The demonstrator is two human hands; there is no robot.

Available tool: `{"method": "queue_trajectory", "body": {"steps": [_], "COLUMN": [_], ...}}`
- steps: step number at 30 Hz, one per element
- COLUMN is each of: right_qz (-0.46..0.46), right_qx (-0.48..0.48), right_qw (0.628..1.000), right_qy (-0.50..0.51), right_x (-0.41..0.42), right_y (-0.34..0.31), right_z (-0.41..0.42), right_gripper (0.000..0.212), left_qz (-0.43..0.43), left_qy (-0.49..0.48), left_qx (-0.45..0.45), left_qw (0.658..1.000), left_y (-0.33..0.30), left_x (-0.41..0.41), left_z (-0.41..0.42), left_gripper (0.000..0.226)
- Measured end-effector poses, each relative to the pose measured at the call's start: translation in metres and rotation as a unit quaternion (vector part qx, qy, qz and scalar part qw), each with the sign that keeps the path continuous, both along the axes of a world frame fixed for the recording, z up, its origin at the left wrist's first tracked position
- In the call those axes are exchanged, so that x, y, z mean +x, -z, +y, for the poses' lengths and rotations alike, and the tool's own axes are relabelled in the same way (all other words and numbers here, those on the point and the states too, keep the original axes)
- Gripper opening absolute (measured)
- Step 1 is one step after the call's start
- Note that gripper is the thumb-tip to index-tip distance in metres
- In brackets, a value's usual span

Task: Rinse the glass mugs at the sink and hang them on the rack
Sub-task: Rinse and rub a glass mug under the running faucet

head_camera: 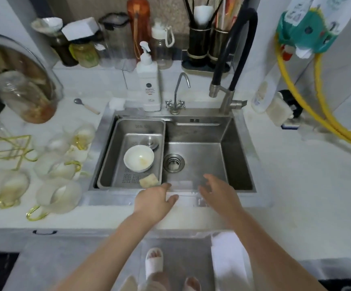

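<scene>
Fingers (207, 178) of both hands spread loose over the sink's (241, 156) front rim

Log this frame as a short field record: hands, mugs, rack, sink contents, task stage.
left hand: open, holds nothing, over the sink's front edge
right hand: open, holds nothing, reaching over the basin
glass mugs: frosted, gold handles, grouped on the counter left of the sink
rack: gold wire, far left, no mug on it
sink: steel; inset tray holds a white bowl and a sponge
task stage: no mug picked up yet
</scene>
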State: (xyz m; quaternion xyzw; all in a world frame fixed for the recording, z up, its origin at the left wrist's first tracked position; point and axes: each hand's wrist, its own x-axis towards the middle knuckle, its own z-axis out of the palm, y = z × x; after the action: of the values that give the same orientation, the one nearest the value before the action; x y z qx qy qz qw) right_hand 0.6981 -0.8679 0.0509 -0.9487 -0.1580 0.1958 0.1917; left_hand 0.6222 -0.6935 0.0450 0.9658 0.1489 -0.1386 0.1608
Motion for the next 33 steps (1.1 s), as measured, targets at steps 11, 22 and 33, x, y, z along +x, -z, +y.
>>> {"method": "queue_trajectory", "body": {"steps": [11,22,33], "right_qz": [0.003,0.067,0.131], "right_qx": [-0.002,0.031,0.05], "right_qw": [0.997,0.971,0.899], "right_qy": [-0.082,-0.228,-0.414], "right_x": [0.03,0.014,-0.023], "right_y": [0.005,0.018,0.033], "right_z": [0.101,0.229,0.317], "right_gripper": [0.051,0.057,0.079], "left_qz": [-0.045,-0.133,-0.147], "left_qy": [-0.077,-0.18,-0.293], "left_qx": [-0.047,-0.062,-0.037], "left_qw": [0.995,0.973,0.944], "left_y": [0.012,0.012,0.017], "left_x": [0.018,-0.032,-0.125], "left_z": [0.078,0.172,0.244], "left_gripper": [0.043,0.055,0.094]}}
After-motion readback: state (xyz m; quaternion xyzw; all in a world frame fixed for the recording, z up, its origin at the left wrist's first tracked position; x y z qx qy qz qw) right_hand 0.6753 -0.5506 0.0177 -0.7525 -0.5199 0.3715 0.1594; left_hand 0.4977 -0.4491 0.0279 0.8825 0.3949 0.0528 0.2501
